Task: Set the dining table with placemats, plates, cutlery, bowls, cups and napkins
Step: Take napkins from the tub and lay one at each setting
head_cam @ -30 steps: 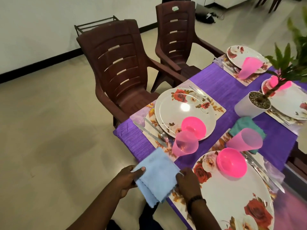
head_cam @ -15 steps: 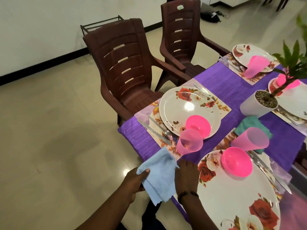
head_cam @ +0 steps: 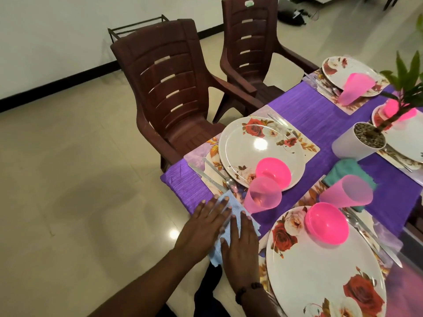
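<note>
Blue napkin (head_cam: 233, 213) lies at the table corner just beside the near cup (head_cam: 263, 197), part hanging off the edge. Your left hand (head_cam: 203, 227) and right hand (head_cam: 240, 239) press it flat, fingers straight, gripping nothing. It looks light, soft and floppy, so pinch a corner or folded edge.

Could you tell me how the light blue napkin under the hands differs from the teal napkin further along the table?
The light blue napkin lies at the table's near corner, pressed flat by the left hand and right hand; the teal napkin lies untouched towards the middle, near the plant pot. The light blue one hangs partly over the table edge; the teal one lies wholly on the table, partly behind a pink cup. Both are small cloths beside a place setting.
</note>
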### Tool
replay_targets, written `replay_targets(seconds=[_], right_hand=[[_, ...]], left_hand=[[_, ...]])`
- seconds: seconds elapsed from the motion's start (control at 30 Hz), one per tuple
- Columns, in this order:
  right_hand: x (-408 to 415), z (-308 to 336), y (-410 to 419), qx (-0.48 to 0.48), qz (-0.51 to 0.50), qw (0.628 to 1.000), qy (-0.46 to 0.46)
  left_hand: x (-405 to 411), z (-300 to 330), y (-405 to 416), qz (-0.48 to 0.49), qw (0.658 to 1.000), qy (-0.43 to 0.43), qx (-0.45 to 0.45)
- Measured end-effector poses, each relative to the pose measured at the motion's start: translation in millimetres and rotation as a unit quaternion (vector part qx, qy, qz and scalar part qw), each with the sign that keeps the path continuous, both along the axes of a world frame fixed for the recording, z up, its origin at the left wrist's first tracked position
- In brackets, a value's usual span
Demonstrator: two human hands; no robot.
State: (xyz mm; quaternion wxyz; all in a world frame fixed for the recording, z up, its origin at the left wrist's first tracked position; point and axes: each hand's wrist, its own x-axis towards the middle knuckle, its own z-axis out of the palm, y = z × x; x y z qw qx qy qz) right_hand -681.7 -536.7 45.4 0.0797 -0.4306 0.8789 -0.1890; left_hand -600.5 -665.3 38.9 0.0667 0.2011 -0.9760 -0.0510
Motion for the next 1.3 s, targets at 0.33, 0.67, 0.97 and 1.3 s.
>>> replay_targets(seconds=[0.33,0.67,0.97,1.3], right_hand=[[-2.1,-29.3,8.9,0.037,0.029,0.999,-0.016],[-5.5,5.6,11.7,0.082,-0.001,0.995,0.053],[6.0,29.6,78.9,0.064,-0.061,0.991,0.104],[-44.3,67.7,167.5,-0.022,-0.255,0.962,0.093]], left_hand=[[9.0,-20.0,-10.0,-0.036,0.994,-0.076,0.076],[2.6,12.6,-0.6,-0.018,0.991,-0.088,0.097],[32.0,33.0,39.6,-0.106,0.993,-0.022,0.054],[-58.2,90.5,129.2,-0.194,0.972,0.124,0.046]])
